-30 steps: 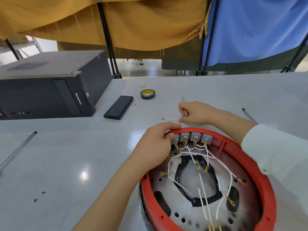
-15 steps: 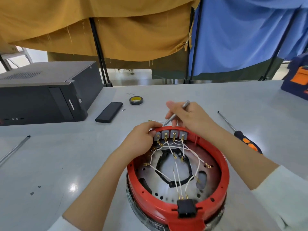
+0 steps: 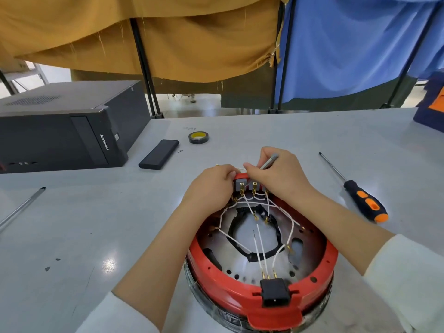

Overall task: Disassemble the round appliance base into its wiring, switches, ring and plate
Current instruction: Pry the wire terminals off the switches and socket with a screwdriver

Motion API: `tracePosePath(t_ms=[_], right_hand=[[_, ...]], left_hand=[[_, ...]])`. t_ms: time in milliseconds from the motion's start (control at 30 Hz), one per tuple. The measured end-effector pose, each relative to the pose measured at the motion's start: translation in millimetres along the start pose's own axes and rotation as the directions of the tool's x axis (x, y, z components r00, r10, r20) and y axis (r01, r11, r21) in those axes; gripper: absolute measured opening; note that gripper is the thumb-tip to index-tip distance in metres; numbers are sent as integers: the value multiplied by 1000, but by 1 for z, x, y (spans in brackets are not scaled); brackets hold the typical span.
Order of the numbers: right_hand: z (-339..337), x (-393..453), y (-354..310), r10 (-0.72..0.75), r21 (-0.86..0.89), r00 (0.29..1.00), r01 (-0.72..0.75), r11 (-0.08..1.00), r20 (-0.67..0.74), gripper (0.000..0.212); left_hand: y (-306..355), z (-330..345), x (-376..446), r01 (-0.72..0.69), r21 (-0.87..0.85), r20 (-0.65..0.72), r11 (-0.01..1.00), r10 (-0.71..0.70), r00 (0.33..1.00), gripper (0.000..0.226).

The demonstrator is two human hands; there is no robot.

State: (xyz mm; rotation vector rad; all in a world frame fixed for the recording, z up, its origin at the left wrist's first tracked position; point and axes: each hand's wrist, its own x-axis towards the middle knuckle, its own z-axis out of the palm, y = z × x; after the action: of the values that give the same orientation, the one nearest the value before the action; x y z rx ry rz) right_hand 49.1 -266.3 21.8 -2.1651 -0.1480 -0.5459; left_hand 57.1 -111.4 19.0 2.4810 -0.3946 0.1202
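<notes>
Head view, left hand (image 3: 211, 188) grips red ring (image 3: 240, 288), right hand (image 3: 278, 174) pinches metal tool (image 3: 270, 161) above switches (image 3: 249, 186)

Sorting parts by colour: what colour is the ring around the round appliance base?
Red, the plastic ring around the metal plate; clearest in the head view.

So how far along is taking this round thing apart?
Early to midway. Done: several white wires lie with loose brass ends inside the round appliance base. In hand: the left hand steadies the far rim while the right hand works a thin silver tool at the grey switch blocks. Left: switches, red plastic ring, metal plate.
</notes>
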Motion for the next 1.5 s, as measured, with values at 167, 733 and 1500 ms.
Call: tracePosePath(t_ms=[167, 733, 1500], right_hand=[[1, 3, 3, 16, 12, 1000, -16, 1000, 17, 32], [2, 23, -8, 164, 51, 964, -179, 983, 208, 27], [2, 11, -4, 118, 43, 985, -124, 991, 126, 27]], left_hand=[[0, 2, 0, 4, 14, 2, 1000, -4, 1000, 32], [1, 2, 0, 9, 40, 13, 999, -10, 1000, 30], [-1, 4, 0, 18, -11, -7, 1000, -18, 1000, 31]])
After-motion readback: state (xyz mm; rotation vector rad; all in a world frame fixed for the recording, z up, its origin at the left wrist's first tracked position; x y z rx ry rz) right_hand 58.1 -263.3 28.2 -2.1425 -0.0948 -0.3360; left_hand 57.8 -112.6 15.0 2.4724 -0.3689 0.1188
